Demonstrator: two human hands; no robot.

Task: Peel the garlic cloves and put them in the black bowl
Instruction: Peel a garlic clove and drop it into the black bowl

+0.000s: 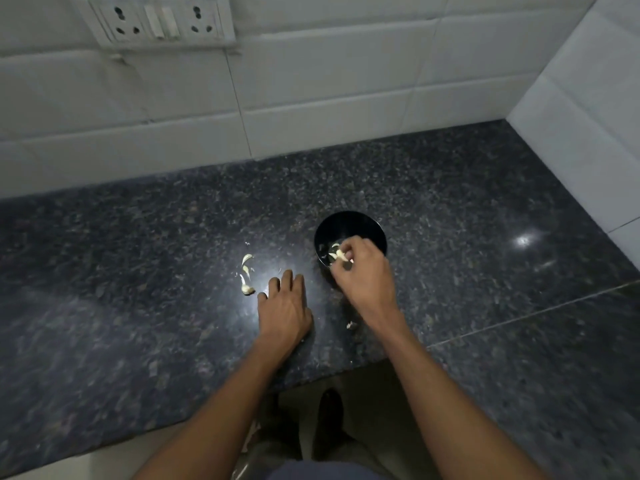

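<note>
1. Garlic cloves (246, 276): three pale pieces lie on the dark granite counter (138, 271), just left of the left hand's fingertips; whether each is still in its skin is too small to tell, though they read as the remaining work.
2. Left hand (284, 308): palm down, fingers straight and relaxed, resting on the counter and holding nothing, near the counter's front edge.
3. Skin scrap (350, 324): a small pale fragment on the counter between the two wrists.
4. Right hand (362, 271): fingers curled, pinching a pale clove (341, 255) over the near rim of the black bowl (346, 223).
5. Bowl contents: at least one more pale piece shows inside, beside the held clove; judged, the task is partly done, with one clove at the point of delivery.
6. Room for moving: open counter spreads left of the left hand and right of the right hand; tiled walls (346, 81) bound the far and right sides, well apart from both hands.
</note>
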